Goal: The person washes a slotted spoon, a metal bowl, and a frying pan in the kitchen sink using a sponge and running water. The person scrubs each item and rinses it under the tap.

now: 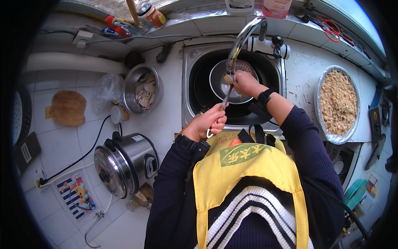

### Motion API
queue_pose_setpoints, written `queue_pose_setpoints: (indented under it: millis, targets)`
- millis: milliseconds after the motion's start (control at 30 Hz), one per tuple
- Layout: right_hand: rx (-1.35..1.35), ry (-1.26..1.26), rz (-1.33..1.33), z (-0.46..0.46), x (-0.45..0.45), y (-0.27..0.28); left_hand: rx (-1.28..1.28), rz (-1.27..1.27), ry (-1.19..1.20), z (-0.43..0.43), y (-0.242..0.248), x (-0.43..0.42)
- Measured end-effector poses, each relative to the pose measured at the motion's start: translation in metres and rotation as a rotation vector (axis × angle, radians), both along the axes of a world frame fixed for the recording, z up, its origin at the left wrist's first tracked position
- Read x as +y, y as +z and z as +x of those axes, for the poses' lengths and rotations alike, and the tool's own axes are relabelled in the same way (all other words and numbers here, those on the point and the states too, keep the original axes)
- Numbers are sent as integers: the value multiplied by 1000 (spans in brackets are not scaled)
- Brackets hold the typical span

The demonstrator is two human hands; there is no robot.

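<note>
My left hand (pixel 211 122) grips the handle of a metal utensil (pixel 228 96), with a white hanging loop below the fist. The utensil slants up over the sink (pixel 186 93). My right hand (pixel 245 83) is at its upper end, under the chrome faucet (pixel 241 39), closed around a small yellowish thing (pixel 229 79), perhaps a sponge. Water seems to run over it. Beneath the hands, a metal bowl or strainer (pixel 216 88) lies in a large dark basin inside the sink. What the utensil's head is cannot be made out.
Left of the sink stand a steel bowl (pixel 158 93) with pale food pieces and a steel rice cooker (pixel 124 165). On the right is a plastic-wrapped tray (pixel 317 105) of brown grainy food. Bottles (pixel 276 7) and a jar (pixel 152 15) line the ledge behind.
</note>
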State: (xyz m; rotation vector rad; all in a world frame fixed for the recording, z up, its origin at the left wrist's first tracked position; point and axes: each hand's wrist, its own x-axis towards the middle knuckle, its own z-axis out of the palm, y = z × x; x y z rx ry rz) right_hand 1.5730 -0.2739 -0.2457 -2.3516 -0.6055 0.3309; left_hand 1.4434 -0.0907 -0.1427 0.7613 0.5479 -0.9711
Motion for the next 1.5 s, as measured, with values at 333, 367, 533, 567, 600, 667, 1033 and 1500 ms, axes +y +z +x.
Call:
queue_pose_setpoints:
  millis: [333, 367, 533, 567, 600, 667, 1033, 1500]
  targets:
    - [-254, -52, -67, 30, -11, -14, 62, -24, 103, -8, 5, 8]
    - [-289, -25, -14, 20, -10, -23, 52, -39, 92, -7, 5, 6]
    - [38, -23, 214, -8, 7, -54, 33, 9, 30, -6, 3, 5]
    - [172, 17, 312, -10, 7, -54, 28, 41, 19, -7, 1, 6]
    - [351, -1, 354, -11, 5, -53, -18, 84, 10, -7, 0, 9]
    - [308, 54, 232, -5, -7, -44, -70, 213, -19, -7, -6, 8]
    - [-210, -183, 225, -10, -54, 35, -443, 601, -151, -17, -17, 0]
    - [418, -79, 330, 31, -17, -27, -412, 434, -145, -45, 0, 25]
